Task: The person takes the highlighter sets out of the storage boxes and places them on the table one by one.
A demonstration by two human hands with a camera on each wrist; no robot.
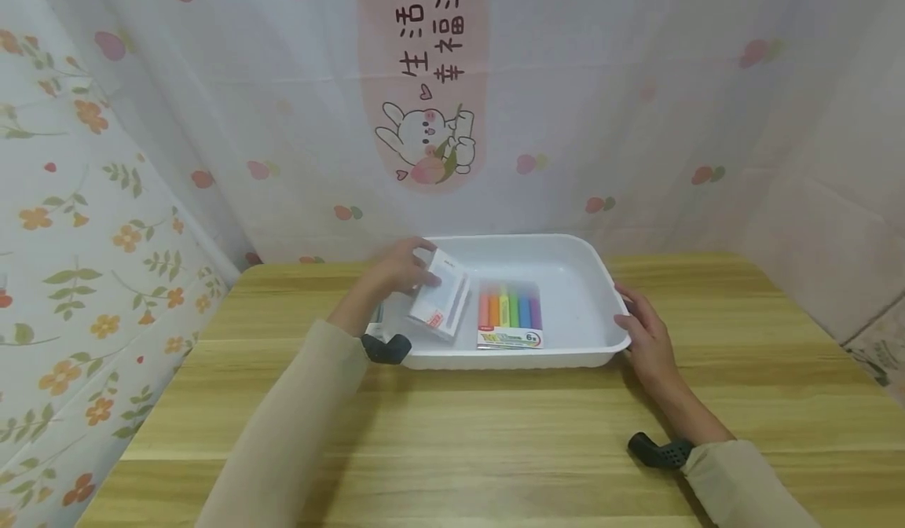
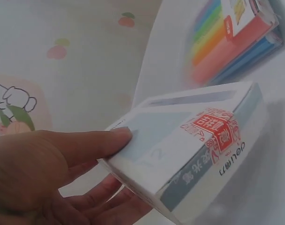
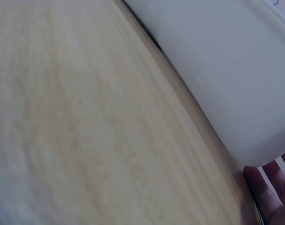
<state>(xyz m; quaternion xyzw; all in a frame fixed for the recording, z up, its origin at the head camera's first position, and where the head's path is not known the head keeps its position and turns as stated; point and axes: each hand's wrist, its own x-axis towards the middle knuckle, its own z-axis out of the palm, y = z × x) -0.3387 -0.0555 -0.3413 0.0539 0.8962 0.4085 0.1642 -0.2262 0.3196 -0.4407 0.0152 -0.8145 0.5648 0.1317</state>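
My left hand (image 1: 404, 267) pinches a white box (image 1: 440, 292) over the left part of a white plastic tray (image 1: 509, 357). In the left wrist view the thumb lies on top of the box (image 2: 180, 140), which carries a red seal sticker and grey bands, and the fingers are beneath it. The box is tilted. Beside it in the tray lie packs of rainbow-coloured highlighters (image 1: 509, 312) in clear wrapping. My right hand (image 1: 645, 339) grips the tray's right rim; in the right wrist view, only its fingers (image 3: 269, 187) show at the tray's corner.
The tray stands on a wood-grain table (image 1: 495, 441) near its back edge. A small item (image 1: 376, 320), mostly hidden by the left wrist, shows at the tray's left end. A patterned curtain (image 1: 304, 119) hangs behind the table, and a floral cloth (image 1: 92, 221) hangs at the left.
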